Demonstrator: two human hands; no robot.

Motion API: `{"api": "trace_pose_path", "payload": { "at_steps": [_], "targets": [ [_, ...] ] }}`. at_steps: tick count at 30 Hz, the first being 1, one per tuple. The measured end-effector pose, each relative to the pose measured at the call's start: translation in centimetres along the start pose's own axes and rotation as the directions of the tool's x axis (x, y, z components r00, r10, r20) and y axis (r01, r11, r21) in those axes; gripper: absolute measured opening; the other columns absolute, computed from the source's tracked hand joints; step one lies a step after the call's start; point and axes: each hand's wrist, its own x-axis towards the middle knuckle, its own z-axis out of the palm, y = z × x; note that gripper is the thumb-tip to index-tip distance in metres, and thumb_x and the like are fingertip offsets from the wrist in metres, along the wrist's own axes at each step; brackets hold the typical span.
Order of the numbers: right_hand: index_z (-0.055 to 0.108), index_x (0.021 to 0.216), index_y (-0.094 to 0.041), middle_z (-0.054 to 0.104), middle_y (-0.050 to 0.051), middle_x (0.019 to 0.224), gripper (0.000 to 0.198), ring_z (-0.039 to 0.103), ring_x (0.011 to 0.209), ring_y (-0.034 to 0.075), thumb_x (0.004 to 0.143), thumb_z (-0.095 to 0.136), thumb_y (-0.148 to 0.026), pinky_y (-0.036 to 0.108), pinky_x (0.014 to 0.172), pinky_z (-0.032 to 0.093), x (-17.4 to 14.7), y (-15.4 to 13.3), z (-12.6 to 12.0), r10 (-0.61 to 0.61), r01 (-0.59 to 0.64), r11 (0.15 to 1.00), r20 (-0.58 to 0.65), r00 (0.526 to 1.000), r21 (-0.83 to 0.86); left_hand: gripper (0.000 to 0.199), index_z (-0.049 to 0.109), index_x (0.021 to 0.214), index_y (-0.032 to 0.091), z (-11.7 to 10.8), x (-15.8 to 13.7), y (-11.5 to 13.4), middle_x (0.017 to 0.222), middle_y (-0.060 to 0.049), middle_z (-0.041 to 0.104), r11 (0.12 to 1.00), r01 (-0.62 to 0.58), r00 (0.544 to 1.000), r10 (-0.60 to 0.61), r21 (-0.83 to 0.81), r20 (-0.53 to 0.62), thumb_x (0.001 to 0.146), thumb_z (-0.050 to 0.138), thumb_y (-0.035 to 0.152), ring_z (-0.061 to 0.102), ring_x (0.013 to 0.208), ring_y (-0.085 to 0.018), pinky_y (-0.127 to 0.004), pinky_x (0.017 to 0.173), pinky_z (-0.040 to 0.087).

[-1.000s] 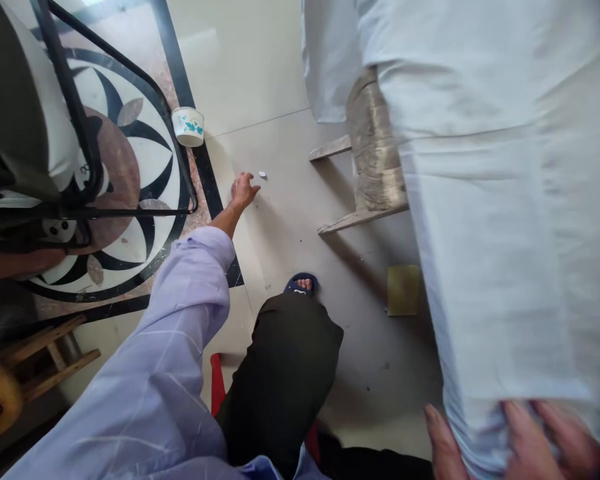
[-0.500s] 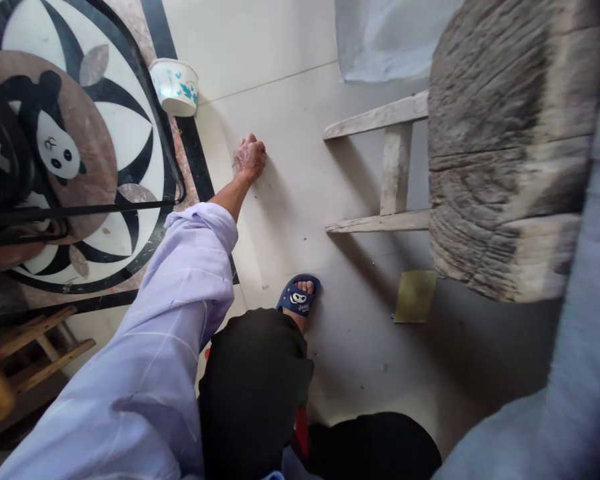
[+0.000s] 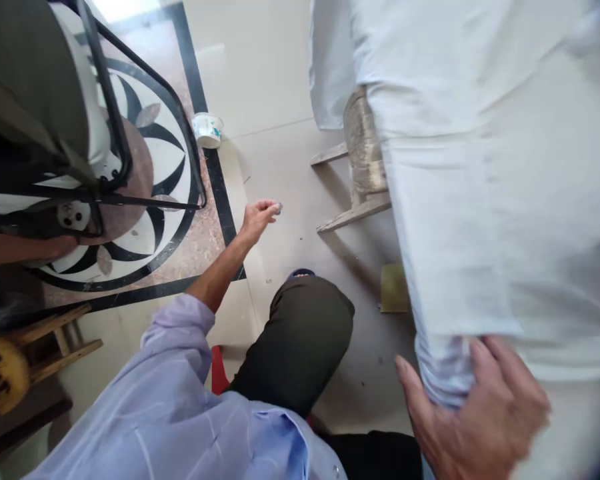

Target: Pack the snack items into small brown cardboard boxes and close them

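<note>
My left hand [image 3: 260, 219] is stretched out above the tiled floor, pinching a small bluish-grey thing [image 3: 279, 208] between thumb and fingertips; its kind is too small to make out. At the lower right, my right hand [image 3: 485, 410] rests on a large white cloth [image 3: 455, 220], thumb spread away from the fingers near the cloth's bunched edge. Motion blurs this hand a little. The cloth covers much of a weathered wooden stool [image 3: 366, 143], whose legs stick out to the left.
On the left stands a black metal chair frame [image 3: 173, 93] with a person's dark-clothed leg by it. A paper bowl [image 3: 209, 131] lies near the floor's dark border. A yellowish card [image 3: 394, 288] is under the cloth's edge. A small wooden stool [image 3: 55, 340] stands lower left.
My left hand has lifted from the floor with a small thing in its pinch. My right hand has come into view on the white cloth, which now covers much of the wooden stool.
</note>
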Motion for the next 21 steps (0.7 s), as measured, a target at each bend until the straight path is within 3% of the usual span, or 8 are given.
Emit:
{"api": "trace_pose_path", "payload": {
  "at_steps": [3, 6, 10, 11, 13, 16, 18, 21],
  "targets": [
    [0.052, 0.162, -0.026, 0.058, 0.022, 0.158, 0.076, 0.059, 0.141, 0.048, 0.095, 0.081, -0.045, 0.067, 0.113, 0.051, 1.3, -0.8, 0.5, -0.041, 0.038, 0.999, -0.147, 0.988, -0.024, 0.040, 0.075, 0.089, 0.017, 0.7, -8.7, 4.5, 0.089, -0.005, 0.076, 0.989, -0.059, 0.996, 0.067, -0.137, 0.053, 0.075, 0.088, 0.053, 0.072, 0.085, -0.017, -0.027, 0.071, 0.059],
    [0.069, 0.141, -0.020, 0.064, 0.024, 0.146, 0.052, 0.063, 0.135, 0.045, 0.095, 0.078, -0.043, 0.065, 0.113, 0.051, 1.7, -1.8, 0.4, -0.034, 0.045, 0.998, -0.241, 0.970, 0.042, 0.031, 0.078, 0.086, 0.019, 1.9, -16.7, 8.9, 0.090, -0.004, 0.076, 0.955, -0.160, 0.970, 0.199, -0.248, 0.138, 0.077, 0.089, 0.046, 0.069, 0.083, -0.015, -0.026, 0.071, 0.060],
    [0.075, 0.121, -0.019, 0.071, 0.018, 0.127, 0.035, 0.067, 0.124, 0.036, 0.095, 0.072, -0.043, 0.060, 0.113, 0.053, -0.1, -5.8, -2.1, 0.172, -0.068, 0.937, -0.282, 0.944, 0.344, 0.016, 0.080, 0.082, 0.022, 3.8, -26.2, 13.1, 0.100, -0.004, 0.076, 0.889, -0.190, 0.888, 0.337, -0.418, 0.314, 0.084, 0.086, 0.037, 0.070, 0.091, -0.015, -0.026, 0.072, 0.061],
    [0.075, 0.118, -0.021, 0.073, 0.015, 0.122, 0.033, 0.070, 0.118, 0.032, 0.096, 0.070, -0.044, 0.055, 0.108, 0.057, -1.1, -7.1, -3.1, 0.241, -0.104, 0.876, -0.241, 0.940, 0.472, 0.014, 0.081, 0.082, 0.023, 4.3, -28.3, 13.7, 0.103, -0.004, 0.076, 0.878, -0.163, 0.864, 0.347, -0.450, 0.365, 0.085, 0.086, 0.036, 0.071, 0.094, -0.016, -0.026, 0.074, 0.061],
    [0.074, 0.114, -0.022, 0.075, 0.011, 0.112, 0.033, 0.073, 0.105, 0.027, 0.097, 0.070, -0.051, 0.045, 0.097, 0.062, -3.6, -9.7, -5.3, 0.356, -0.162, 0.656, -0.113, 0.927, 0.737, 0.012, 0.082, 0.082, 0.024, 5.3, -32.3, 14.5, 0.108, -0.005, 0.076, 0.863, -0.094, 0.813, 0.354, -0.497, 0.462, 0.085, 0.086, 0.035, 0.071, 0.098, -0.017, -0.028, 0.077, 0.063],
    [0.076, 0.107, -0.023, 0.077, 0.008, 0.104, 0.038, 0.073, 0.096, 0.024, 0.089, 0.082, -0.056, 0.040, 0.091, 0.063, -7.6, -12.2, -8.6, 0.432, -0.158, 0.340, -0.004, 0.902, 0.927, 0.010, 0.085, 0.080, 0.025, 7.2, -37.5, 15.0, 0.110, -0.006, 0.075, 0.859, -0.014, 0.744, 0.351, -0.512, 0.568, 0.081, 0.089, 0.034, 0.071, 0.100, -0.017, -0.028, 0.079, 0.062],
    [0.077, 0.102, -0.023, 0.077, 0.006, 0.099, 0.040, 0.073, 0.092, 0.023, 0.082, 0.088, -0.055, 0.038, 0.090, 0.062, -10.4, -12.9, -10.5, 0.466, -0.113, 0.254, -0.019, 0.885, 0.961, 0.011, 0.086, 0.078, 0.025, 8.5, -40.8, 15.0, 0.109, -0.007, 0.075, 0.872, -0.011, 0.712, 0.350, -0.489, 0.608, 0.078, 0.090, 0.035, 0.071, 0.101, -0.018, -0.029, 0.082, 0.062],
    [0.077, 0.094, -0.023, 0.076, 0.004, 0.092, 0.038, 0.070, 0.088, 0.021, 0.079, 0.089, -0.055, 0.036, 0.088, 0.060, -14.7, -13.3, -12.6, 0.531, -0.063, 0.260, -0.088, 0.843, 0.963, 0.014, 0.086, 0.076, 0.024, 10.3, -45.7, 14.5, 0.107, -0.008, 0.076, 0.903, -0.035, 0.684, 0.334, -0.428, 0.648, 0.072, 0.093, 0.036, 0.072, 0.101, -0.021, -0.033, 0.085, 0.063]
  ]
}}
